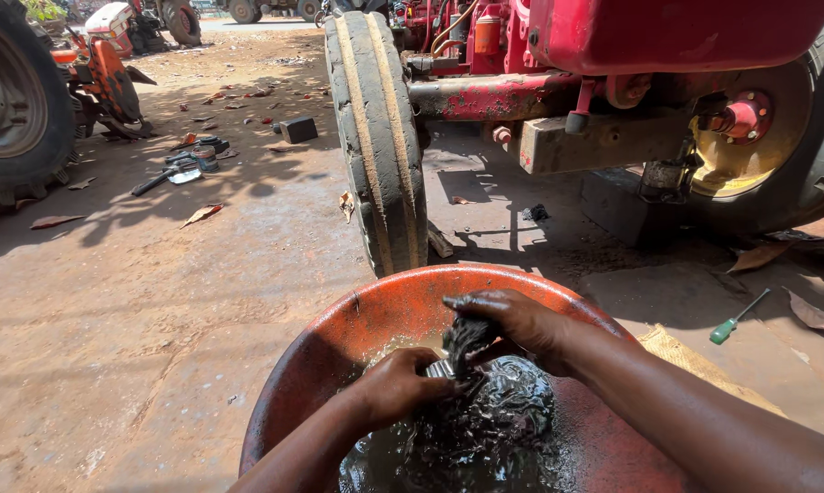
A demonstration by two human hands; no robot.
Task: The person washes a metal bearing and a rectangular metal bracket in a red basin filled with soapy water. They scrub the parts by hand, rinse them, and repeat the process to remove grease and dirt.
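The left hand (395, 388) is curled shut around the rim of a greasy metal part (498, 411), fingers pressed together on a pale, ribbed edge that shows just past the knuckles. The right hand (517, 321) is bent at the wrist, its fingers pinching a black, sodden rag (467, 340) down onto the top of the same part. The part is a rounded, dark, oil-slick lump lying half sunk in murky liquid near the middle of a round orange basin (357, 319); its long axis cannot be told through the grime and foam. The basin's wall is worn and stained, the liquid pooled toward its near side.

Past the basin's far rim stands a narrow, ribbed front tyre (377, 137) of a red tractor (613, 55), upright on the dusty concrete. To the right of the basin a green-handled screwdriver (737, 319) lies on the ground, tip pointing up and right. Farther left, tools (185, 166) and dry leaves are scattered in the shade.
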